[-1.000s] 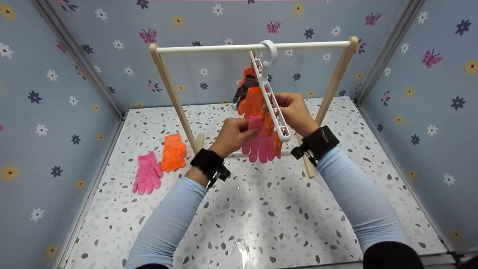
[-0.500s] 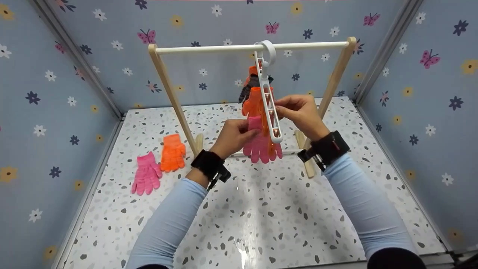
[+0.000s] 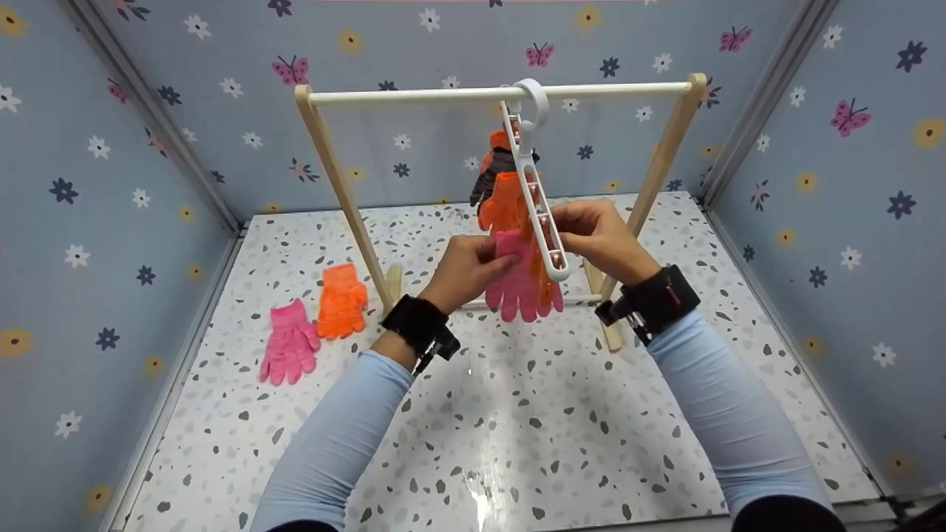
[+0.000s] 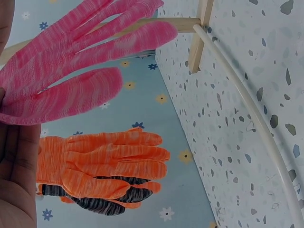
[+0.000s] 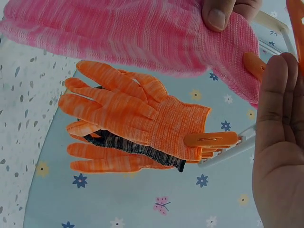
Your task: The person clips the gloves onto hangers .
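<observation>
My left hand (image 3: 465, 272) pinches a pink knit glove (image 3: 511, 294) near its cuff, with the glove's fingers pointing down. At the cuff, my right hand (image 3: 602, 240) pinches an orange clip (image 5: 253, 65), which overlaps the cuff's edge in the right wrist view. This clip belongs to a white hanger (image 3: 538, 203) hooked over the rack's bar. Farther back on the hanger hang orange gloves (image 5: 128, 107) and a black-grey glove (image 5: 137, 146). Another orange clip (image 5: 210, 139) grips the nearest orange glove's cuff. Part of my right hand is behind the hanger in the head view.
On the speckled surface at left lie a pink glove (image 3: 290, 346) and an orange glove (image 3: 342, 299). The rack has a white top bar (image 3: 414, 95), wooden posts (image 3: 341, 177) and a low white crossbar (image 4: 256, 111). Flower-patterned panels (image 3: 805, 222) stand around three sides.
My right hand drew back slightly from the hanger, then came down and in toward the pink glove's cuff. The hanger has swung a little. My left hand keeps its pinch on the glove.
</observation>
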Action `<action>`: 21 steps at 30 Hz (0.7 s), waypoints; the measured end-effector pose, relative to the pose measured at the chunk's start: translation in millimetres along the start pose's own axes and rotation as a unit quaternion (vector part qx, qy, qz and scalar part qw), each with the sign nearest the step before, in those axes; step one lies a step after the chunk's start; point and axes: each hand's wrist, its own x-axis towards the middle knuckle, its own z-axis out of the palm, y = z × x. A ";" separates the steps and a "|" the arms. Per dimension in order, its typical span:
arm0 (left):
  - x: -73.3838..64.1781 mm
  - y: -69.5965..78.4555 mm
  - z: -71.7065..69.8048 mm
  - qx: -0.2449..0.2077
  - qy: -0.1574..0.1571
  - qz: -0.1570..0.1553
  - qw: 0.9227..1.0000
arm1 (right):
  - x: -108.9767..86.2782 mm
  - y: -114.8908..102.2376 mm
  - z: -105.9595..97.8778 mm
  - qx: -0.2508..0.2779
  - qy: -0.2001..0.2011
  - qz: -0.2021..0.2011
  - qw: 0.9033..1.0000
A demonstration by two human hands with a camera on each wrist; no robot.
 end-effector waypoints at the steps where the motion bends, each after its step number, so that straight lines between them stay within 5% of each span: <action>1: 0.0 0.0 0.0 0.001 0.000 0.000 1.000 | -0.2 0.1 0.1 -0.001 -0.001 0.001 1.000; 13: 0.8 -2.0 0.4 0.003 0.001 0.002 1.000 | -1.8 0.8 -2.3 0.011 -0.008 0.018 1.000; 21: 0.7 -3.4 2.0 -0.002 0.002 -0.010 1.000 | 3.3 3.3 3.3 -0.101 0.043 0.050 0.993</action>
